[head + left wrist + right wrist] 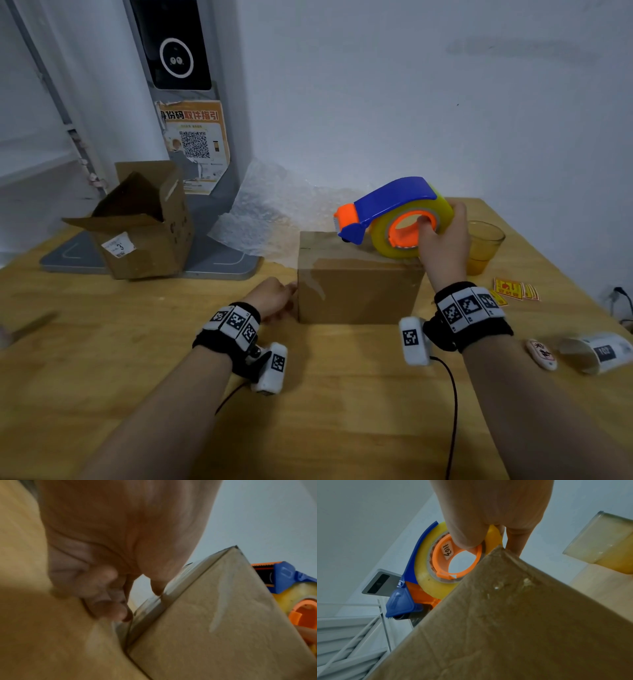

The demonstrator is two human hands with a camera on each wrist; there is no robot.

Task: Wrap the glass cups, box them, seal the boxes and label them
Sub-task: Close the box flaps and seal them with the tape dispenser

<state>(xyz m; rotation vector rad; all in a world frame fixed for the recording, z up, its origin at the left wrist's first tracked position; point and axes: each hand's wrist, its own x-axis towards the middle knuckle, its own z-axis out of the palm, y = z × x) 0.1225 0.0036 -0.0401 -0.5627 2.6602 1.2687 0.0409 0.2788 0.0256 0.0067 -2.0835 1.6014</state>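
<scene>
Hands: right [443,240] grips tape dispenser [394,214] atop closed box [356,284].

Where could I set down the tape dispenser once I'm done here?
Bare table lies in front of the closed box, between your forearms. The right side is crowded: glass cup, stickers, label roll.

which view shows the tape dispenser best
The head view: the whole tape dispenser shows above the closed box, gripped by the right hand. The right wrist view shows its roll and orange core, partly behind the box. The left wrist view catches only an edge.
</scene>
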